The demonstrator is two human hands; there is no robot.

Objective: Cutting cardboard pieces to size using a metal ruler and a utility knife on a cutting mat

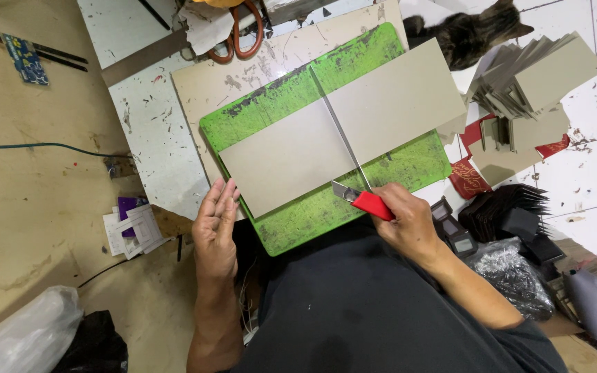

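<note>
A long grey cardboard sheet [291,155] lies across a worn green cutting mat [409,166] on my lap. A metal ruler [338,128] runs across the sheet's middle. My right hand [405,221] grips a red utility knife [362,200] with its blade at the near end of the ruler, at the sheet's near edge. My left hand [215,224] rests flat, fingers together, against the mat's left near edge beside the sheet's corner, holding nothing.
A stack of cut grey card pieces [533,83] lies at the right, with red ribbons [468,176] and dark boxes [513,217] nearby. Scissors with orange handles [240,34] lie at the top. A cat [468,31] sits beyond the mat. Paper slips [133,228] lie at left.
</note>
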